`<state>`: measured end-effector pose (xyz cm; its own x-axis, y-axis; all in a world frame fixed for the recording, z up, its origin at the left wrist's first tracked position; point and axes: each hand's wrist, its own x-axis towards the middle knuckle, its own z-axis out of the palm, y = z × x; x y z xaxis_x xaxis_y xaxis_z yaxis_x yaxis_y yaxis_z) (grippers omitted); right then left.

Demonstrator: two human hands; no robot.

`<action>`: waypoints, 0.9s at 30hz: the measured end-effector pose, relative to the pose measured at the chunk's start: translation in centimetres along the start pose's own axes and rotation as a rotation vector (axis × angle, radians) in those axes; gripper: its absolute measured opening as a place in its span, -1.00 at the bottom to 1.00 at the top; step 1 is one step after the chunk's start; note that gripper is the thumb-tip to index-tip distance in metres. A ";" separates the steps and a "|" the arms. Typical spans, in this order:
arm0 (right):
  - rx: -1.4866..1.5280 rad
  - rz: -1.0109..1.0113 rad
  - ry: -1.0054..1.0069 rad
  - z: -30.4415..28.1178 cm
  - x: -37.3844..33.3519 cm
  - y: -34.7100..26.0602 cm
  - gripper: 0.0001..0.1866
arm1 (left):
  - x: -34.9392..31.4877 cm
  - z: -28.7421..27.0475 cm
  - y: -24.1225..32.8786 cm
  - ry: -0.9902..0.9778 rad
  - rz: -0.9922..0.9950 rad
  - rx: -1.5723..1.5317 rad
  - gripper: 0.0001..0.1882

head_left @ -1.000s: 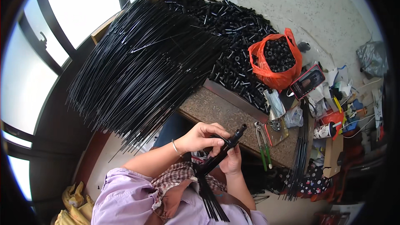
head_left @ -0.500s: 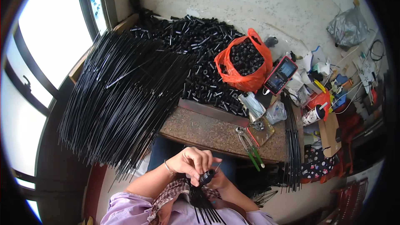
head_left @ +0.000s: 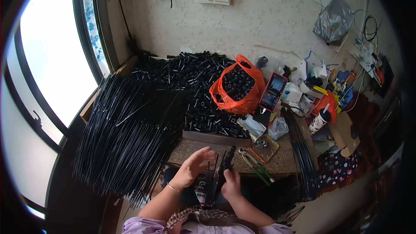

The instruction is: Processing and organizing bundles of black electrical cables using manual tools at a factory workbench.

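My right hand [head_left: 231, 185] is closed around a black rib frame [head_left: 227, 159], a dark tubular hub with thin rods, much like part of an umbrella. The frame stands roughly upright before my body, its rods running down toward my lap. Opposite it, my left hand [head_left: 194, 167] is raised with fingers stretched out and nothing in it. A gap separates this hand from the hub. Beyond both hands, near the table's front edge, green-handled pliers [head_left: 256, 167] lie on the speckled tabletop [head_left: 186, 151].
A large sheaf of thin black rods [head_left: 125, 138] overhangs the table's left side. Behind a low metal strip [head_left: 216, 139] lie heaped black tubes [head_left: 195, 78]. A red plastic bag [head_left: 255, 87] of black parts stands beside a phone [head_left: 273, 92]. More rods [head_left: 303, 160] hang at right.
My left hand has let go of the frame and moved away, its fingers opening. The frame has come forward and turned upright in my right hand. The view has tilted up, showing more wall.
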<state>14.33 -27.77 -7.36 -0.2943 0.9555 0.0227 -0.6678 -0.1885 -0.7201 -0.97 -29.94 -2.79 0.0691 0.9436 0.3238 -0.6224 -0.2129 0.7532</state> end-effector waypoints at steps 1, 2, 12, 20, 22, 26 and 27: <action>-0.052 -0.136 0.165 -0.7 0.5 1.2 -0.85 | 0.3 1.0 0.7 -0.036 0.010 0.050 -0.04; -0.052 -0.108 0.177 -0.2 0.0 1.2 -0.85 | 0.3 1.7 1.3 -0.045 0.026 0.323 -0.05; -0.386 0.058 -0.376 1.5 0.2 -2.7 -0.77 | -0.5 0.8 3.4 0.034 0.043 0.638 -0.69; -0.321 0.226 -0.571 0.3 1.2 -2.2 -0.72 | -1.3 -1.8 2.2 -0.118 -0.269 0.312 -0.59; -0.325 0.151 -0.270 0.7 1.8 -1.8 -0.72 | -0.5 -0.3 2.1 -0.116 -0.038 0.712 -0.44; -0.642 -0.109 -0.137 1.7 0.9 -0.8 -0.71 | -1.3 0.5 0.3 0.029 -0.011 1.048 -0.51; -0.641 -0.101 -0.140 1.9 0.7 -1.0 -0.71 | -1.6 0.7 -0.1 0.148 -0.058 0.981 -0.57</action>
<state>13.47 -27.36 -5.33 -0.3666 0.9146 0.1705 -0.1703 0.1142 -0.9787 -0.46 -31.59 -2.99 -0.0610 0.9670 0.2473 0.3043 -0.2179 0.9273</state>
